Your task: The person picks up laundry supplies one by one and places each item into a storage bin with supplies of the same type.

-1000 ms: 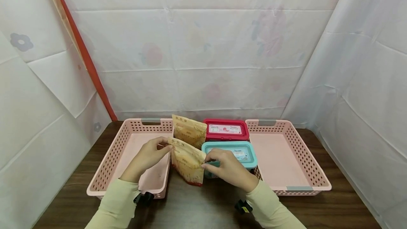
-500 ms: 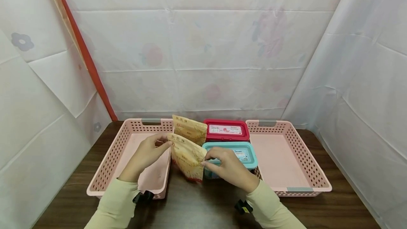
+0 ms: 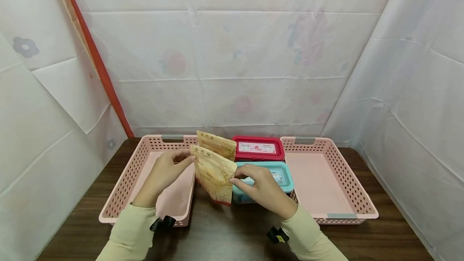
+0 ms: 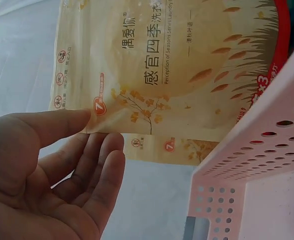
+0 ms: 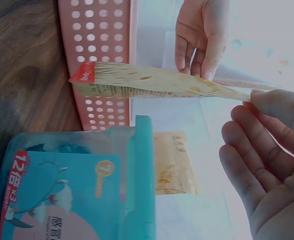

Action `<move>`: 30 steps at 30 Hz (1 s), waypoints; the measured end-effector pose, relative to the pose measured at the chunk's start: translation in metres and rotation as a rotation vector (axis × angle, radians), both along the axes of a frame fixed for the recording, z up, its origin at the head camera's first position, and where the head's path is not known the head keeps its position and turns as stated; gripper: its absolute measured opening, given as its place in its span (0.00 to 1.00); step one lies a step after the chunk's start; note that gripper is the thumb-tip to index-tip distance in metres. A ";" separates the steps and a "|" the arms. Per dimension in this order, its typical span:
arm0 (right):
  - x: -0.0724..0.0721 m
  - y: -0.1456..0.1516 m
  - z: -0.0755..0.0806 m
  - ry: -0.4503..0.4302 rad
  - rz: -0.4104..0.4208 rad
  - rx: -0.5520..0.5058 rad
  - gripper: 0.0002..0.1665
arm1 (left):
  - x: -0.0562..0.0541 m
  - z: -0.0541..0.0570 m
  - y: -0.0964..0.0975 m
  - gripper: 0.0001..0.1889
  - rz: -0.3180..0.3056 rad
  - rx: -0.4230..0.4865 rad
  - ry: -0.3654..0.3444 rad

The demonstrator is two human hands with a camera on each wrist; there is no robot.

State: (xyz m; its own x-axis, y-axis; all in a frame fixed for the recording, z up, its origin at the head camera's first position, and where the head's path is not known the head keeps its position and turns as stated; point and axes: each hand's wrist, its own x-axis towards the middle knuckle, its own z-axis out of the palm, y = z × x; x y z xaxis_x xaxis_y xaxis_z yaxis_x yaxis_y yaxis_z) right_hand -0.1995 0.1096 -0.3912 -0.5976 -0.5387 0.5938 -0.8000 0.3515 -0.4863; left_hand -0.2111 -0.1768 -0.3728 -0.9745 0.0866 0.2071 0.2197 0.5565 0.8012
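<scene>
Pouch [image 3: 214, 175] between left grip [image 3: 164, 175], right grip [image 3: 264, 188]

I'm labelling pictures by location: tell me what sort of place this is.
Probably a screened-off tabletop workspace: white patterned sheeting behind and beside a dark table, pink baskets on it.

L hand [image 3: 165, 173] & R hand [image 3: 264, 188] bare. Pale yellow-grn L slv [image 3: 129, 230] & matching R slv [image 3: 309, 233], plain, slightly creased. Blk L wrist unit [image 3: 163, 223]; blk R wrist unit [image 3: 274, 235] w/ yellow mark [image 3: 280, 238].
</scene>
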 end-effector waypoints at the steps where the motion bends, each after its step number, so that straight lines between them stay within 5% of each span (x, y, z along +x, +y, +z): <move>1: 0.000 0.000 0.001 0.005 0.000 -0.005 0.03 | 0.000 0.000 0.000 0.19 0.000 0.005 0.004; 18: 0.003 -0.001 0.016 -0.041 0.011 -0.128 0.03 | 0.004 0.015 -0.002 0.16 0.039 0.092 0.066; 30: -0.002 0.000 0.016 -0.124 -0.002 -0.190 0.04 | 0.011 0.023 -0.006 0.17 0.041 0.114 0.049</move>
State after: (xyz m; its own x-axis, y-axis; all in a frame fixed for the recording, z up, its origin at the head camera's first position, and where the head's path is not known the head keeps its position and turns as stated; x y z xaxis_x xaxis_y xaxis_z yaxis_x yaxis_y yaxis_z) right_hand -0.2012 0.1095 -0.3756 -0.6738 -0.4225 0.6063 -0.7290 0.2458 -0.6389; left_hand -0.2000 -0.1826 -0.3500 -0.9653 0.0199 0.2603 0.2386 0.4719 0.8487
